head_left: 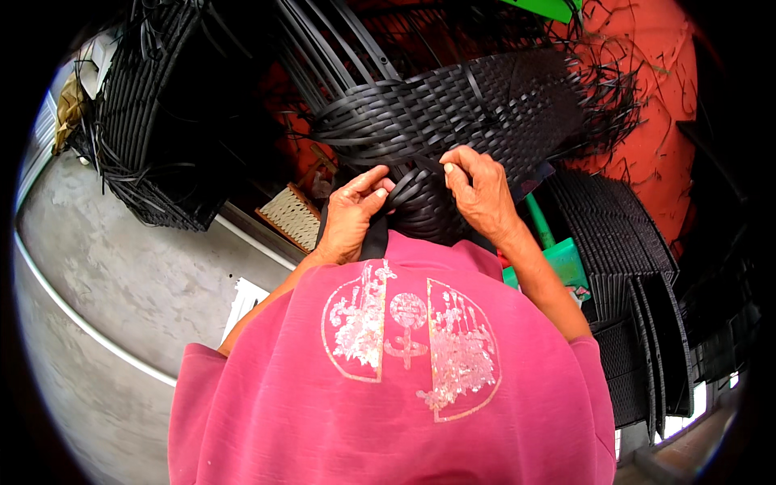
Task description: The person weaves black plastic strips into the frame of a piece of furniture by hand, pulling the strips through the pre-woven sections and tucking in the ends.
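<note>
My left hand (352, 214) pinches black strips against the woven panel (453, 113) at my chest; my right hand (478, 190) curls its fingers, pinching a strip there. A woven basket (153, 121) lies tipped far left, contents hidden.

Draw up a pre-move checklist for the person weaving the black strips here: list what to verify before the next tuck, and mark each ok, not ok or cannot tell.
1. Left hand on the woven black piece: ok, its fingers press the strips.
2. Right hand gripping a strip: ok, fingers pinched at the weave's lower edge.
3. Work within reach: ok, it sits just in front of the pink shirt.
4. Loose strip ends untangled: not ok, they splay out at the right edge.
5. Strip under the hands seated flat: cannot tell, hidden.
</note>
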Available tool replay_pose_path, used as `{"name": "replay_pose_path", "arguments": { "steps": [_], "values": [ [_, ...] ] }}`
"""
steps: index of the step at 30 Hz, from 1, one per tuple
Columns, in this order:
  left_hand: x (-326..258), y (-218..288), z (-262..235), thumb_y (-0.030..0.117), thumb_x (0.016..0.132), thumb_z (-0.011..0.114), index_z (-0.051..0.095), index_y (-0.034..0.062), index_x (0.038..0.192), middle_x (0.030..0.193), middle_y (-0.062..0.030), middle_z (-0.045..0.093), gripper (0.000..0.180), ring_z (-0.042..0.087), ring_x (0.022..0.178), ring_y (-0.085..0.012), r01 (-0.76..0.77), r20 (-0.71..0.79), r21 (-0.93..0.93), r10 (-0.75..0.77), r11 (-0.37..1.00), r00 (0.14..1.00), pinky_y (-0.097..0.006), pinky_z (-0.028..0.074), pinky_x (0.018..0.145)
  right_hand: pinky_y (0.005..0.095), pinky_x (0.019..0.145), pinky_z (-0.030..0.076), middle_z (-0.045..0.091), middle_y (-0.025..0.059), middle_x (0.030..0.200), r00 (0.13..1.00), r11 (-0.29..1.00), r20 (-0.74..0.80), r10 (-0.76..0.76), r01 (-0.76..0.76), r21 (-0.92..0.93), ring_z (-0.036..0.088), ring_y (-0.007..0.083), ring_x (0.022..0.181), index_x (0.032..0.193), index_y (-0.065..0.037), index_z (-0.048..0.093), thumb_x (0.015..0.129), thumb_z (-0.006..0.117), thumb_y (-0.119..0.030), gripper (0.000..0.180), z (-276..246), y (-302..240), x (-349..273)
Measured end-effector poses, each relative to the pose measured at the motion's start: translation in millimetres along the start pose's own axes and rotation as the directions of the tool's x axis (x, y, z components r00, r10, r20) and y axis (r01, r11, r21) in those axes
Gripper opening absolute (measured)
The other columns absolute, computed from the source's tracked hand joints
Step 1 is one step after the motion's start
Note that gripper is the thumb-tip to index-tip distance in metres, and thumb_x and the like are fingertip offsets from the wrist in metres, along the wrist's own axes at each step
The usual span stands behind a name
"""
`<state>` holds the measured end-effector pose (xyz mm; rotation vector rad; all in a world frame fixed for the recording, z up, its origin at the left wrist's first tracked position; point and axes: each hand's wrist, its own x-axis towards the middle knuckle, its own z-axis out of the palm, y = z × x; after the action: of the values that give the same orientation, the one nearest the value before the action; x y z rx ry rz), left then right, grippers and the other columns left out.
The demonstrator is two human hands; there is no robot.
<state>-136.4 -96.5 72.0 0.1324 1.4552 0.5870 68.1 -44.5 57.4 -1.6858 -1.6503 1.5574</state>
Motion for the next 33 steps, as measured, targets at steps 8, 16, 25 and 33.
{"name": "replay_pose_path", "arguments": {
  "steps": [8,16,25,33],
  "values": [
    [0,-1,2,0.005,0.090,0.059,0.052,-0.0049,0.126,0.101,-0.0077,0.064,0.037,0.060,0.090,-0.0126,-0.103,-0.012,0.081,0.104,0.991,0.994,-0.026,0.050,0.081,0.0409,0.065,0.047,0.062,0.0154,0.068,0.983,0.992,-0.132,0.126,-0.127,0.001,0.062,0.0337,0.065,0.087,-0.005,0.063,0.083,0.057,-0.008,0.008,25,-4,-19],
    [21,9,-12,0.008,0.088,0.062,0.060,-0.0009,0.103,0.095,-0.0069,0.064,0.017,0.059,0.087,-0.0133,0.220,0.221,-0.258,-0.164,0.941,0.961,-0.026,0.046,0.085,0.0266,0.057,0.044,0.057,0.0069,0.064,0.993,0.981,-0.015,0.119,-0.115,0.159,0.053,0.0084,0.059,0.097,0.000,0.065,0.085,0.059,-0.007,0.015,26,-1,-7],
    [19,10,21,0.006,0.082,0.070,0.062,-0.0001,0.081,0.070,-0.0021,0.060,0.010,0.055,0.059,-0.0092,0.081,-0.221,0.177,-0.040,0.981,0.974,-0.025,0.048,0.054,0.0278,0.064,0.045,0.063,0.0063,0.073,0.856,0.910,0.474,0.205,-0.345,0.231,0.057,0.0127,0.068,0.088,0.001,0.069,0.080,0.063,-0.009,0.014,2,13,40],
    [11,5,26,0.006,0.080,0.068,0.065,-0.0044,0.086,0.075,-0.0052,0.063,0.013,0.056,0.061,-0.0091,-0.047,-0.206,0.276,0.107,0.960,0.973,-0.023,0.048,0.055,0.0346,0.065,0.047,0.065,0.0105,0.070,0.863,0.998,0.501,0.068,-0.061,-0.031,0.063,0.0222,0.067,0.087,-0.002,0.068,0.081,0.062,-0.012,0.014,8,10,54]
  ]
}}
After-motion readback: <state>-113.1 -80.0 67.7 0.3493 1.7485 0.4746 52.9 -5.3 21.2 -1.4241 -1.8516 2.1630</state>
